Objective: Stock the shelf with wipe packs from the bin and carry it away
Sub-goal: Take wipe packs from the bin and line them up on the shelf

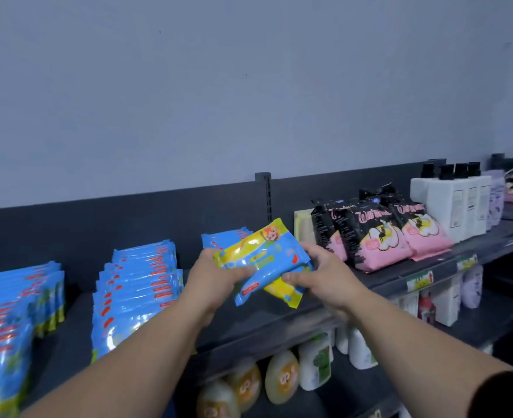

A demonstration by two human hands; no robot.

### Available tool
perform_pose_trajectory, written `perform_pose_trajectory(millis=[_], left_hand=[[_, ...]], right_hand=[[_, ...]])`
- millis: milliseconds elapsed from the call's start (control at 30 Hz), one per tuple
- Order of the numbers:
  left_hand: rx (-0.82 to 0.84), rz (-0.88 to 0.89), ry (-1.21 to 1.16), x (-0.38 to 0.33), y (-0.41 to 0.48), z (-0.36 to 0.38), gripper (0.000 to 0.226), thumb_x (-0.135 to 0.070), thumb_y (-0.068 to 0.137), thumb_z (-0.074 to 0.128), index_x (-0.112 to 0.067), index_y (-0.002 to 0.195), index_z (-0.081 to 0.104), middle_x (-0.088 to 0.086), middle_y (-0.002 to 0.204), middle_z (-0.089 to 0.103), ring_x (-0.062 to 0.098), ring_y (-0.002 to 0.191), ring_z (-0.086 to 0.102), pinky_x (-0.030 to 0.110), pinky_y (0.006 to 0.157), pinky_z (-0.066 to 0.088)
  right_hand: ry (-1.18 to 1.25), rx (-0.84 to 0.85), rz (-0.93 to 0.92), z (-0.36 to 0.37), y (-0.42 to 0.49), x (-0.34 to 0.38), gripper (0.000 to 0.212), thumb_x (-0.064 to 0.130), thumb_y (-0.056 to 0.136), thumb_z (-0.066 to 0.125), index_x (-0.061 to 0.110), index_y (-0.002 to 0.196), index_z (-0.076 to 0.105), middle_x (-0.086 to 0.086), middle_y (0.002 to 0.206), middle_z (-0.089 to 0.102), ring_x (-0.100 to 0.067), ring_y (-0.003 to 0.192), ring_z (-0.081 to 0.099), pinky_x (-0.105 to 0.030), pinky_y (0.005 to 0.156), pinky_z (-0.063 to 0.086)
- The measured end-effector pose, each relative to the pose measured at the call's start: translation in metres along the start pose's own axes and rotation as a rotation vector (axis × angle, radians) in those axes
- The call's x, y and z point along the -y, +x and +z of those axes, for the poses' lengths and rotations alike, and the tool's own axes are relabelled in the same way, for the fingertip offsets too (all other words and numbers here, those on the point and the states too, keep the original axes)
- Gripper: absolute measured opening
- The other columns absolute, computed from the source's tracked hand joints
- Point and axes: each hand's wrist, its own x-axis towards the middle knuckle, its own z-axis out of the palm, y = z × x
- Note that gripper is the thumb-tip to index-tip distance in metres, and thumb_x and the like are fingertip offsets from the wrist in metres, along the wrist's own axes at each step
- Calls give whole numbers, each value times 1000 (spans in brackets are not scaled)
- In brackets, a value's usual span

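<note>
- L hand (219, 277) grips the L end of two blue-yellow wipe packs held as a pair. Thumb is curled over the front; the other fingers are tucked behind, out of sight.
- R hand (324, 276) grips the R end. Thumb presses on the front low down, and the fingers curl round the far edge.
- top wipe pack (261, 251) sits btwn both sets of fingers, tilted, w/ one corner poking up past the fingertips.
- lower wipe pack (267, 289) is pinned under the top one and sticks out below the two thumbs, toward the camera.
- Both packs are over the dark shelf (279, 322). Can't tell if the lowest corner touches it.
- Just behind the L fingers is a short row of blue packs (225, 236), on edge vs. the back panel.
- L of the L hand is the mid row of blue packs (140, 285), stacked on edge. Well beyond it, at frame edge, is the far-L row (13, 312).
- Just behind the R fingertips is a pale yellow pack (302, 227), and beside that are black-and-pink bags (378, 236), print too blurred to read.
- Further R of the R hand are white pump bottles (451, 203) w/ black tops, then lilac bottles (497, 197).
- Price tags (419, 280) hang on the shelf lip, R of the R wrist.
- Below the wrists, one level down, are round yellowish bottles (282, 377) and green-label white bottles (315, 363).
</note>
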Motion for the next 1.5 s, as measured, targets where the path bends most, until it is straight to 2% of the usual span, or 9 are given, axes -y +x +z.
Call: perform_pose_trajectory(millis=[167, 400, 600, 767, 933, 1033, 1233, 1400, 1500], left_hand=[[78, 225, 527, -14, 28, -7, 101, -26, 64, 87, -37, 145, 28, -6, 141, 40, 16, 123, 48, 29, 100, 41], [143, 293, 882, -32, 61, 4, 68, -36, 69, 83, -41, 130, 52, -8, 111, 47, 7, 95, 46, 19, 81, 34], [-143, 138, 565, -5, 87, 6, 19, -22, 74, 80, -28, 83, 64, 3, 92, 68, 22, 82, 68, 38, 78, 56], [-422, -35, 71, 33, 93, 18, 17, -5, 84, 67, -19, 81, 58, 10, 82, 66, 27, 72, 63, 55, 71, 57], [-591, -194, -228, 55, 98, 38, 15, -4, 91, 57, -14, 83, 49, 16, 94, 63, 26, 76, 62, 36, 57, 55], [-660, -235, -205, 65, 99, 44, 18, -6, 92, 57, -13, 81, 45, 14, 91, 60, 28, 83, 64, 42, 67, 58], [-505, -330, 463, 74, 98, 40, 13, -14, 83, 64, -7, 94, 59, 11, 99, 65, 26, 83, 62, 31, 57, 48], [-388, -285, 376, 63, 86, 41, 12, -21, 90, 57, -10, 87, 56, -1, 79, 61, 16, 72, 59, 31, 60, 47], [-276, -253, 259, 61, 80, 42, 47, -37, 76, 78, -22, 105, 45, -11, 93, 58, 6, 83, 60, 23, 65, 51]], right_hand=[[-21, 126, 24, 7, 29, -5, 45, -15, 79, 65, 14, 113, 64, -7, 104, 71, -15, 84, 67, -28, 74, 54], [-85, 234, -4, -3, 69, -13, 47, -15, 81, 63, 22, 110, 62, 1, 97, 72, -9, 81, 66, -23, 71, 53], [-256, 3, -116, -29, 107, -10, 57, -4, 80, 69, 33, 121, 57, 5, 106, 65, -7, 80, 66, -13, 62, 51], [-105, 1, -156, -46, 127, -13, 56, -7, 81, 68, 32, 119, 57, 4, 107, 66, -14, 88, 67, -20, 66, 56], [93, 48, -100, -55, 141, -25, 54, -11, 82, 65, 30, 115, 57, 0, 105, 68, -15, 86, 67, -19, 63, 54], [109, 90, -61, -62, 145, -34, 54, -11, 81, 66, 30, 116, 58, -1, 106, 68, -16, 89, 67, -22, 69, 56], [-284, 300, 15, -46, 142, -61, 52, -3, 76, 73, 21, 121, 60, -3, 107, 69, -19, 91, 68, -36, 84, 57], [-741, 436, -42, -26, 139, -64, 74, 26, 73, 81, 30, 138, 45, 6, 133, 52, -11, 113, 54, -20, 92, 43], [-808, 514, -33, -21, 139, -62, 97, 31, 64, 87, 30, 145, 34, 8, 141, 44, -12, 126, 46, -26, 105, 38]])
